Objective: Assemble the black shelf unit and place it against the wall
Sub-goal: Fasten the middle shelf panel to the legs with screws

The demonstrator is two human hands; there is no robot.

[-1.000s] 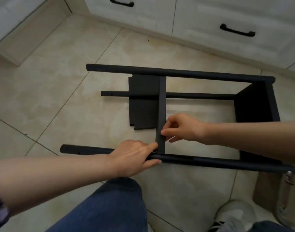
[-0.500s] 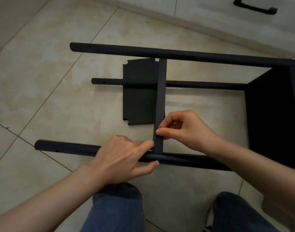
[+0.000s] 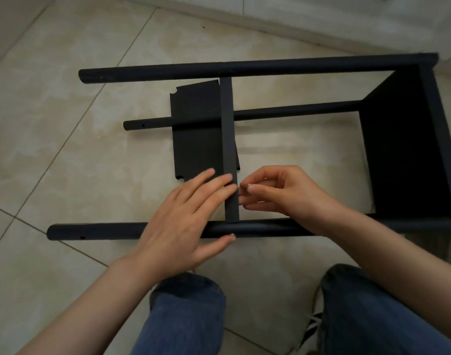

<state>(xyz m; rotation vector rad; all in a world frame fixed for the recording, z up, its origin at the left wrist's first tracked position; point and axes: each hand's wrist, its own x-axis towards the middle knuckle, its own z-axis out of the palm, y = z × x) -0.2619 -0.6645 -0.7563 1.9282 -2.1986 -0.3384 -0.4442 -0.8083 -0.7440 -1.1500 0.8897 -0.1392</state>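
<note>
Head: left hand (image 3: 183, 213) flat on shelf (image 3: 227, 124); right grip (image 3: 283, 193) round fastener (image 3: 248, 186)

Floor (image 3: 65, 139): large pale beige tiles, mottled and a little glossy, laid on the diagonal. Grout lines (image 3: 53, 161): thin and dark, crossing at the left. Speck (image 3: 203, 27): one, small, dark, on a far tile. Cabinet base (image 3: 321, 14): white, running along the far edge of the floor. Jeans (image 3: 186, 316): blue denim, two bent knees at the near edge. Shoe (image 3: 312, 321): white with black stripes, just beside the right knee.
</note>
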